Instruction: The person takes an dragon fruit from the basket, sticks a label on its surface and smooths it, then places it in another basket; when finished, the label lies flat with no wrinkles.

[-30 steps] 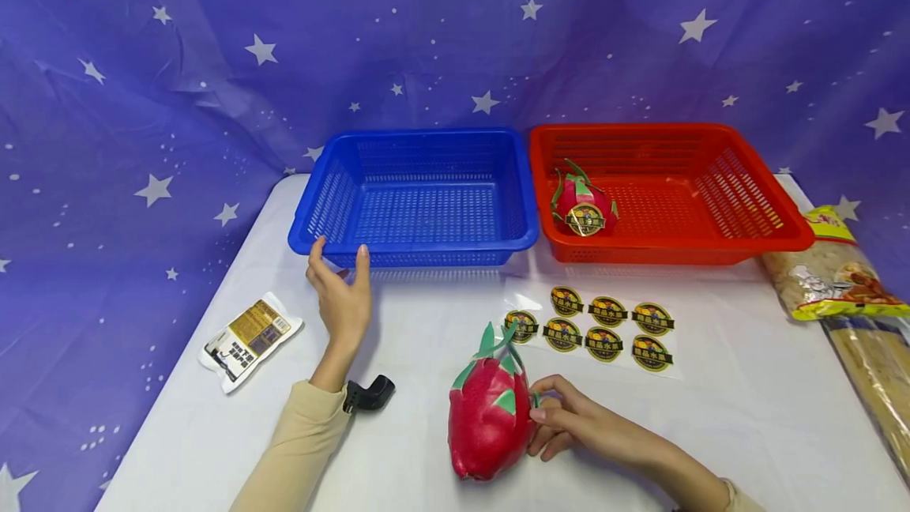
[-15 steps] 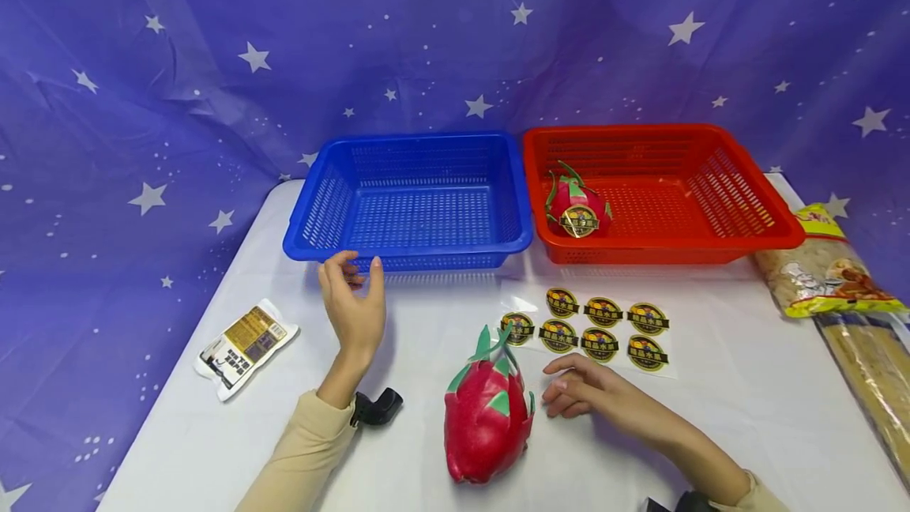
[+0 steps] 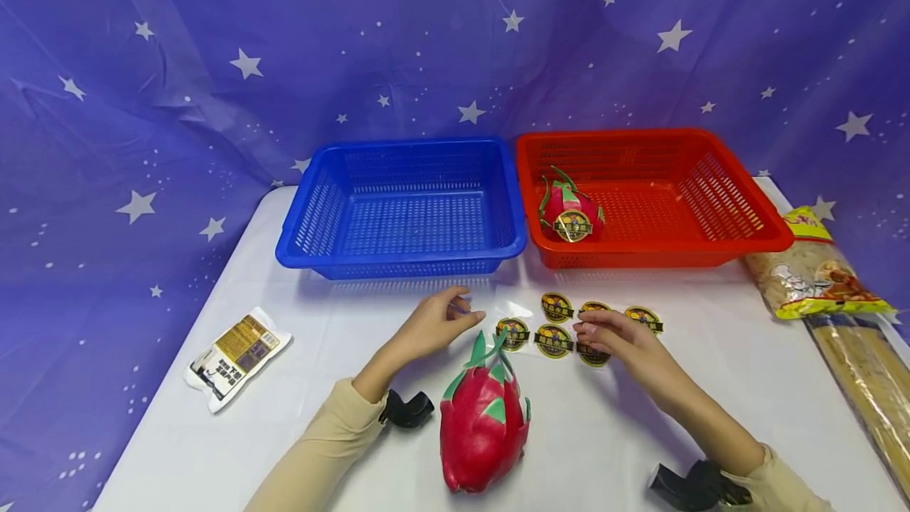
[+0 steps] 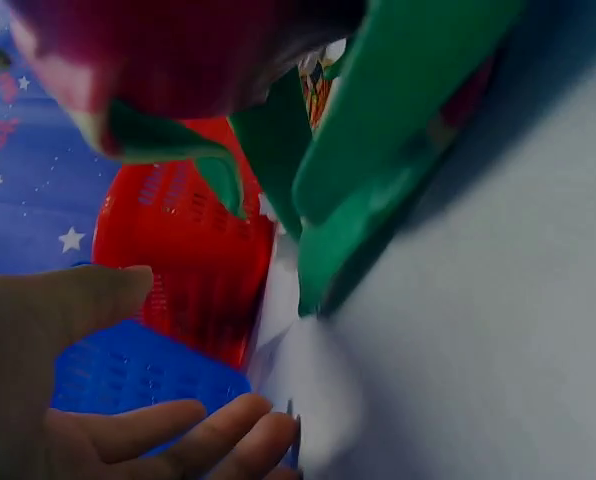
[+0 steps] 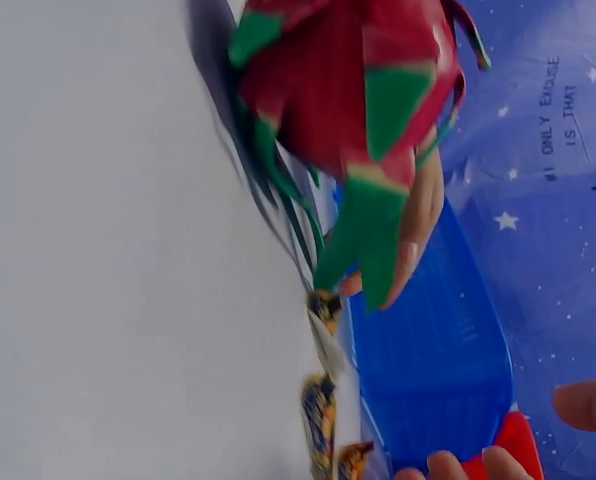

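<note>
The left grip (image 3: 435, 325) is near the green leaves (image 3: 477, 352) of a dragon fruit (image 3: 479, 437) on the worktop (image 3: 593, 449); the right grip (image 3: 634, 352) partly hides round stickers (image 3: 553, 341). Behind, a blue basket (image 3: 401, 258) stands beside a red basket (image 3: 671, 246) holding a labelled fruit (image 3: 586, 208).

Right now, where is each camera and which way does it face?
Head: on the head, facing forward and down at the large dragon fruit, blue basket and red basket; left hand, right hand and sleeves show.
Left wrist: worn there, facing past the fruit toward both baskets; left hand partly shows.
Right wrist: worn there, facing past the fruit toward the blue basket; right fingertips and left fingers show.
Wrist views share the fruit and blue basket.
</note>
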Motion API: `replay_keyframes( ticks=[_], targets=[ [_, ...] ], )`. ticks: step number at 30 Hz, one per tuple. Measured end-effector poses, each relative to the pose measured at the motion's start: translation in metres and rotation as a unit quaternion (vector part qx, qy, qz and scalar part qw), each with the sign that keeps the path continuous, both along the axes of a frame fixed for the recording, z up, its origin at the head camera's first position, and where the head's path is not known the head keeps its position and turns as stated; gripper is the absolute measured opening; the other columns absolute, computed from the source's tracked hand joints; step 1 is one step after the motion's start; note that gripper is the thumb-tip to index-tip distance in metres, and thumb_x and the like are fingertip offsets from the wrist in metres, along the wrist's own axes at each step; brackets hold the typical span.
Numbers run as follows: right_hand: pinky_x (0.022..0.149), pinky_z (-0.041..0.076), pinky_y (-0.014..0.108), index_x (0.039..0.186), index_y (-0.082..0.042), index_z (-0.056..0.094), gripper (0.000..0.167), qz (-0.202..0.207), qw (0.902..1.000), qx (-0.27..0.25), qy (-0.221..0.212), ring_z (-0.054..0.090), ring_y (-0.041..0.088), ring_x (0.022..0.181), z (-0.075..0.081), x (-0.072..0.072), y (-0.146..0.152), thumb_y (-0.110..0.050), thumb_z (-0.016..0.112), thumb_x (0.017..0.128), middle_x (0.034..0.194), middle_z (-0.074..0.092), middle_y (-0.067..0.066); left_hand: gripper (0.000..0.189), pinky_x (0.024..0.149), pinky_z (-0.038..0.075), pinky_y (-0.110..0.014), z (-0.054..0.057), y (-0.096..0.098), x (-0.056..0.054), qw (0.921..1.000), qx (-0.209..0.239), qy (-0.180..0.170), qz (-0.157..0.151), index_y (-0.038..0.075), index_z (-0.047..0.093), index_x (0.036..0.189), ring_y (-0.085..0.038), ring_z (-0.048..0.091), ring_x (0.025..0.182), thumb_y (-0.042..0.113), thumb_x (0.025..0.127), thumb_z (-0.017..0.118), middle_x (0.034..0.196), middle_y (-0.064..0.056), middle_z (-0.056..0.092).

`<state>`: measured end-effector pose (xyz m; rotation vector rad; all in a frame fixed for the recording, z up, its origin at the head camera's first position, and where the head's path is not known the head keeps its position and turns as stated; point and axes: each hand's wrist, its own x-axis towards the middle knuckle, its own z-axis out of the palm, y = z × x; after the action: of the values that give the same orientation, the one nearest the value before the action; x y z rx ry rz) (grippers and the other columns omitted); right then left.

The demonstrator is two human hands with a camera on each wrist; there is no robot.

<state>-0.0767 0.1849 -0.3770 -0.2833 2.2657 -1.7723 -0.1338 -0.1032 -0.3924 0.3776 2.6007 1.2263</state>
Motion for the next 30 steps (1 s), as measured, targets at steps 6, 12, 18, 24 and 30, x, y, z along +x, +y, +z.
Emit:
replay_keyframes(
  ticks=[6, 12, 18, 24, 30],
  targets=[
    [0.088, 0.047, 0.022, 0.131, 0.007, 0.037, 0.053, -0.037, 0.9983, 0.038, -0.023, 0.059, 0.001, 0.101, 0.003, -0.025, 0.005, -0.030, 0.045, 0.095, 0.125, 0.053, 0.020, 0.065, 0.093, 0.045, -0.040, 0.001, 0.018, -0.013, 0.9976, 0.022, -0.064, -0.007, 0.007, 0.041, 0.134, -0.026, 0.055, 0.112, 0.045, 0.083, 0.059, 0.118, -0.013, 0.059],
    [0.090, 0.047, 0.027, 0.138, 0.005, 0.028, 0.061, -0.028, 0.9959, 0.029, -0.082, 0.055, 0.020, 0.113, -0.004, -0.046, 0.007, -0.036, 0.041, 0.095, 0.134, 0.041, 0.027, 0.061, 0.086, 0.048, -0.039, 0.001, 0.027, -0.024, 0.9919, 0.079, -0.099, -0.013, 0.003, 0.039, 0.133, -0.029, 0.056, 0.106, 0.034, 0.085, 0.060, 0.118, -0.019, 0.057],
    [0.094, 0.045, 0.032, 0.139, 0.005, 0.024, 0.066, -0.019, 0.9941, 0.033, -0.102, 0.044, 0.035, 0.123, -0.011, -0.057, 0.007, -0.040, 0.043, 0.094, 0.137, 0.037, 0.027, 0.055, 0.079, 0.051, -0.036, -0.003, 0.027, -0.031, 0.9785, 0.150, -0.141, -0.005, -0.003, 0.040, 0.130, -0.032, 0.060, 0.096, 0.024, 0.086, 0.060, 0.113, -0.023, 0.059],
    [0.096, 0.044, 0.034, 0.139, 0.006, 0.022, 0.061, -0.013, 0.9934, 0.017, -0.113, 0.040, 0.037, 0.125, -0.016, -0.061, 0.008, -0.033, 0.041, 0.096, 0.138, 0.034, 0.027, 0.056, 0.080, 0.052, -0.036, -0.004, 0.028, -0.033, 0.9734, 0.161, -0.163, 0.000, -0.002, 0.041, 0.130, -0.034, 0.061, 0.098, 0.026, 0.085, 0.061, 0.114, -0.024, 0.059],
    [0.095, 0.045, 0.033, 0.138, 0.006, 0.023, 0.062, -0.015, 0.9933, 0.004, -0.114, 0.044, 0.033, 0.122, -0.017, -0.062, 0.007, -0.034, 0.042, 0.095, 0.136, 0.036, 0.028, 0.053, 0.084, 0.050, -0.036, -0.004, 0.028, -0.033, 0.9729, 0.170, -0.157, -0.007, -0.005, 0.042, 0.128, -0.034, 0.059, 0.100, 0.023, 0.086, 0.059, 0.115, -0.024, 0.058]
  ],
)
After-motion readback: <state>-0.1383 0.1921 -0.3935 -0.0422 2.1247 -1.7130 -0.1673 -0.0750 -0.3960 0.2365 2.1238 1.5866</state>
